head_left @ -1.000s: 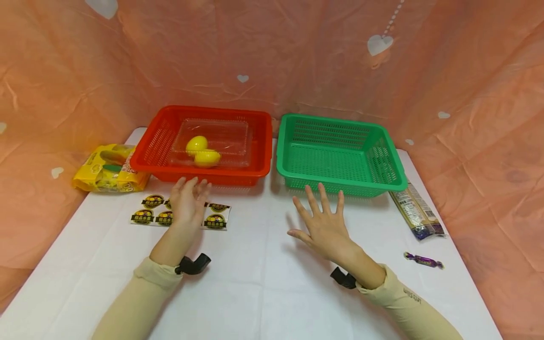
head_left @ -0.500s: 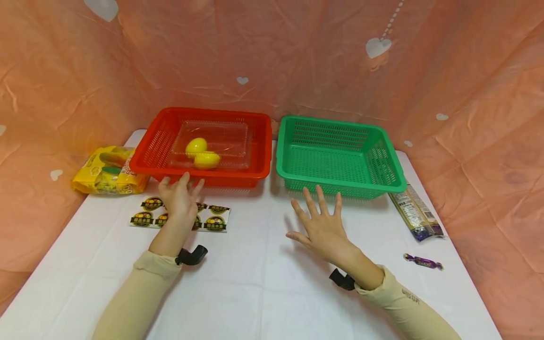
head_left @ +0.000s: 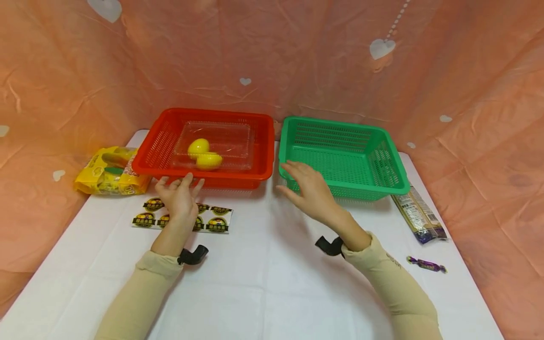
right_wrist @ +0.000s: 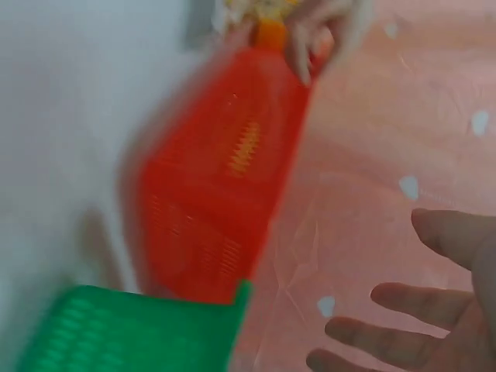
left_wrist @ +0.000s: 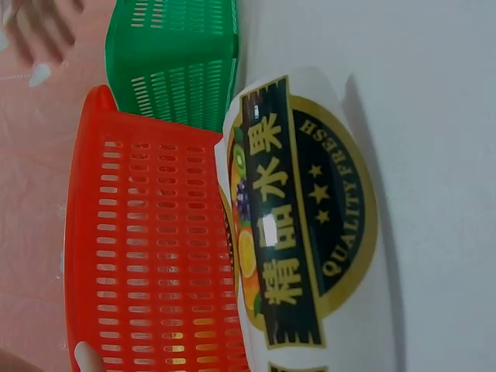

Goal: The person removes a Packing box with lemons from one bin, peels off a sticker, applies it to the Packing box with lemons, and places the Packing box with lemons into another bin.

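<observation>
My left hand (head_left: 180,203) is at the front rim of the red basket (head_left: 199,179), fingers spread against it; in the left wrist view one fingertip (left_wrist: 89,358) lies at the rim of the red basket (left_wrist: 167,232). Inside the basket are two yellow lemon-like fruits (head_left: 208,161) and a clear plastic box (head_left: 229,137). My right hand (head_left: 312,193), fingers extended and holding nothing, hovers by the front left corner of the green basket (head_left: 348,186). In the right wrist view the fingers (right_wrist: 387,341) are apart, near the green basket (right_wrist: 139,329).
A sheet of round stickers (head_left: 216,219) lies under and beside my left hand. The yellow package (head_left: 112,172) stands left of the red basket. At the right are a flat packet (head_left: 418,215) and a purple wrapped candy (head_left: 427,265). A pink curtain (head_left: 272,56) hangs behind.
My left hand has moved slightly left and up to the red basket's rim. My right hand has moved up and left toward the green basket's corner, its fingers closer together.
</observation>
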A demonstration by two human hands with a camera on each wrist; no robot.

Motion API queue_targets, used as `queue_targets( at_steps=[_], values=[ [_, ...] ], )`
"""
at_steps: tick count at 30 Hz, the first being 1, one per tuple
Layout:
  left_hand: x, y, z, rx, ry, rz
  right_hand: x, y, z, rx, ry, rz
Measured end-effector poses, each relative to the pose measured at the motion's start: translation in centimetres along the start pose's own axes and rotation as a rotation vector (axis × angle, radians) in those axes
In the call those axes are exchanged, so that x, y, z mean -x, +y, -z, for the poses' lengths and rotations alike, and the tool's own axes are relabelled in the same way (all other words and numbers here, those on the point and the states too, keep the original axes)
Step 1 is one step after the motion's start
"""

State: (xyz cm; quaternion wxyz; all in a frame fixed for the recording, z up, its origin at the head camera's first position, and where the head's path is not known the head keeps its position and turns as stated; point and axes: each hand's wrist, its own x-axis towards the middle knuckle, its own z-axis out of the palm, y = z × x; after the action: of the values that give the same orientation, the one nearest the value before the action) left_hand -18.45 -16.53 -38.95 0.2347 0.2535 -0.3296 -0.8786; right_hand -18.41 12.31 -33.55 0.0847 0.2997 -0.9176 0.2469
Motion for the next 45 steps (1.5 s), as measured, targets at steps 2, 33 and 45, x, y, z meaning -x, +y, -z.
queue_targets(
  at_steps=[2, 33, 45],
  values=[
    [0.0, 0.0, 0.0, -0.004, -0.001, -0.006, -2.1, -0.1, 0.5, -0.107, 0.001, -0.023],
    [-0.4, 0.0, 0.1, -0.010, 0.014, -0.035, -20.4, 1.6, -5.4, -0.595, 0.151, -0.329],
    [-0.1, -0.4, -0.2, -0.003, -0.004, -0.049, -20.2, 2.4, -5.9, -0.653, -0.213, -0.400]
  ],
)
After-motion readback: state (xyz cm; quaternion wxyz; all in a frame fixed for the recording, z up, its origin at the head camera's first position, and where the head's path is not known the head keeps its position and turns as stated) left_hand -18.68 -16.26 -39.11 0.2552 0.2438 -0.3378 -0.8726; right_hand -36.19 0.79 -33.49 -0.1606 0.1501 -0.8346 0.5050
